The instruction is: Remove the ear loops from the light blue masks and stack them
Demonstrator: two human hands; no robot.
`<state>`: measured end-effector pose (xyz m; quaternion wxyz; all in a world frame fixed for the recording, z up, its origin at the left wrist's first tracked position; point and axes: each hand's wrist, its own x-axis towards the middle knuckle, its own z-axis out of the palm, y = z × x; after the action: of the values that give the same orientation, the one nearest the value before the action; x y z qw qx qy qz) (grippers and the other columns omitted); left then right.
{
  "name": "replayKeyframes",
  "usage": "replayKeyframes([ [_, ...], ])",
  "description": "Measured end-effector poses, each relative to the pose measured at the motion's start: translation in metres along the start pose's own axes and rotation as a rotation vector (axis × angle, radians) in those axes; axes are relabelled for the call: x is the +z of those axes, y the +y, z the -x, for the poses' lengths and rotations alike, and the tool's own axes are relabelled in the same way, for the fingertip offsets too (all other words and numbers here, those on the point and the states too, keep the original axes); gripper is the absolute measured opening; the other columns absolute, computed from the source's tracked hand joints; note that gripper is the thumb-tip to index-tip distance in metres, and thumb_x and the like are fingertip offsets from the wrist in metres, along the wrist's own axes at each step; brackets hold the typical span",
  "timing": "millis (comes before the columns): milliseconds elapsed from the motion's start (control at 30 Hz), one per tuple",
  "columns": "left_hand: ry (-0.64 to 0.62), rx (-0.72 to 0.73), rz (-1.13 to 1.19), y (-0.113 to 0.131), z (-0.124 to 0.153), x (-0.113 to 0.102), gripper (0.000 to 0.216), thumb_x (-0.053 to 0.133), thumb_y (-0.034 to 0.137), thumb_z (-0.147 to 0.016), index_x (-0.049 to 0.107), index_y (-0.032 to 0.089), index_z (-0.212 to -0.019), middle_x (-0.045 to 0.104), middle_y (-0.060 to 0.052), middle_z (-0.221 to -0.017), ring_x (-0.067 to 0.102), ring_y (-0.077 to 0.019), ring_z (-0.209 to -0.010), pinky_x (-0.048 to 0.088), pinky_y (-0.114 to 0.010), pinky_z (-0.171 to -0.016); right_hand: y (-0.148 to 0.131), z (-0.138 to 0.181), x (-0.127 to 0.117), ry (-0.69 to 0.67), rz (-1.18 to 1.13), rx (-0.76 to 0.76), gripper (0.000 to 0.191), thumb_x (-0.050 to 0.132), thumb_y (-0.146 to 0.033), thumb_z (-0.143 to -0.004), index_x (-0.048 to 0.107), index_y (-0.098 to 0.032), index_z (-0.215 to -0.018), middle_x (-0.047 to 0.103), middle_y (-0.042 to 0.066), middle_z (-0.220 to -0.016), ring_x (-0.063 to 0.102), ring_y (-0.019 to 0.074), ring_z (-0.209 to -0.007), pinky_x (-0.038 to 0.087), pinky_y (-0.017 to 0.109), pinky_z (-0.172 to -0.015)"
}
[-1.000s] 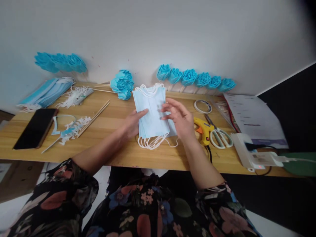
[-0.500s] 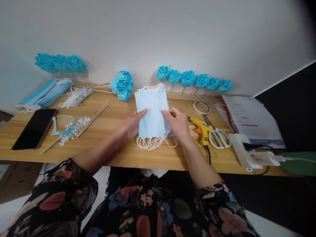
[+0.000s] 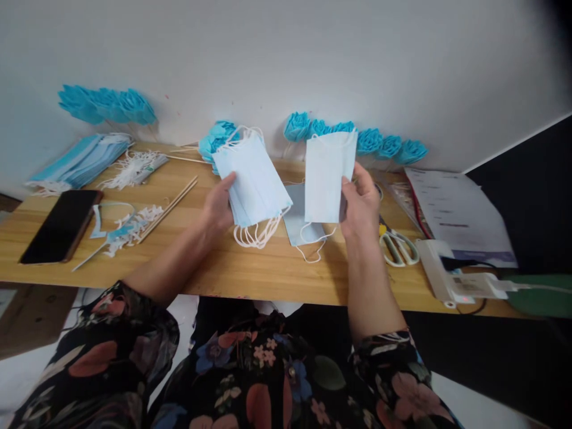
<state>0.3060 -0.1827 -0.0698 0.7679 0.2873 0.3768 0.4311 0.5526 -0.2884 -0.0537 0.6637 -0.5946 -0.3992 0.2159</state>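
My left hand [image 3: 220, 201] grips a stack of pale blue face masks [image 3: 255, 182] by its left edge, thumb on top. The stack tilts, and its white ear loops hang from both ends. To its right, my right hand [image 3: 361, 196] pinches a face mask [image 3: 328, 179] at the right edge and holds it up; whether it is only one I cannot tell. Below and between the hands, another mask [image 3: 300, 221] lies on the table with its loops spread. Most of the glue gun is hidden behind my right hand.
Blue paper-like flowers [image 3: 370, 141] on sticks lean along the wall. To the left are a mask pile [image 3: 83, 161], cut ear loops [image 3: 136, 168], a phone [image 3: 61, 226] and wooden sticks [image 3: 168, 208]. Scissors [image 3: 400, 247], a power strip [image 3: 433, 271] and papers [image 3: 460, 214] lie on the right.
My hands have moved apart. The right one has taken a mask from the stack and lifted it up and right. The left has tilted the stack, and a mask on the table now shows.
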Motion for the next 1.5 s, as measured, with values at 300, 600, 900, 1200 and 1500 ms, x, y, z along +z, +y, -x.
replayKeyframes([
  [300, 0.077, 0.098, 0.066, 0.020, 0.004, 0.006, 0.052, 0.053, 0.040, -0.100, 0.055, 0.015, -0.147, 0.071, -0.013, -0.137, 0.057, -0.0329, -0.142, 0.046, -0.051, -0.122, 0.012, -0.001, -0.008, -0.101, 0.286, 0.070, 0.057, 0.075, -0.041, -0.080, 0.068, -0.023, -0.133, 0.078, 0.010, -0.103, 0.073, 0.0325, -0.096, 0.059, 0.053, -0.087],
  [600, -0.325, -0.173, -0.037, -0.030, 0.018, 0.008, 0.056, 0.072, 0.049, -0.090, 0.064, 0.014, -0.133, 0.076, -0.020, -0.125, 0.060, -0.0406, -0.138, 0.048, -0.058, -0.120, -0.008, 0.024, 0.022, -0.304, 0.284, 0.015, 0.039, 0.069, -0.063, -0.084, 0.070, -0.027, -0.097, 0.073, 0.003, -0.085, 0.065, 0.0201, -0.078, 0.051, 0.037, -0.073],
  [900, -0.354, -0.173, -0.022, -0.038, 0.020, 0.011, 0.043, 0.070, 0.041, -0.092, 0.069, 0.015, -0.126, 0.080, -0.016, -0.116, 0.068, -0.0395, -0.127, 0.051, -0.059, -0.116, -0.008, 0.029, 0.029, -0.299, 0.421, 0.016, 0.046, 0.064, -0.054, -0.084, 0.038, -0.024, -0.058, 0.033, -0.004, -0.060, 0.032, 0.0130, -0.060, 0.026, 0.032, -0.057],
  [1200, -0.224, -0.104, -0.027, -0.022, 0.001, -0.002, 0.057, 0.069, 0.050, -0.090, 0.066, 0.014, -0.134, 0.076, -0.020, -0.125, 0.060, -0.0412, -0.137, 0.048, -0.058, -0.118, -0.004, 0.001, -0.006, -0.072, 0.089, 0.008, 0.033, 0.069, -0.057, -0.081, 0.072, -0.026, -0.094, 0.072, 0.003, -0.087, 0.066, 0.0224, -0.082, 0.054, 0.040, -0.071],
  [1500, -0.036, 0.137, 0.035, 0.012, 0.006, 0.006, 0.054, 0.056, 0.051, -0.098, 0.059, 0.018, -0.141, 0.070, -0.014, -0.140, 0.053, -0.0343, -0.146, 0.045, -0.051, -0.122, 0.005, 0.000, -0.008, -0.195, 0.177, 0.112, 0.046, 0.073, -0.057, -0.081, 0.076, -0.025, -0.113, 0.079, 0.009, -0.100, 0.073, 0.0298, -0.094, 0.060, 0.048, -0.079],
])
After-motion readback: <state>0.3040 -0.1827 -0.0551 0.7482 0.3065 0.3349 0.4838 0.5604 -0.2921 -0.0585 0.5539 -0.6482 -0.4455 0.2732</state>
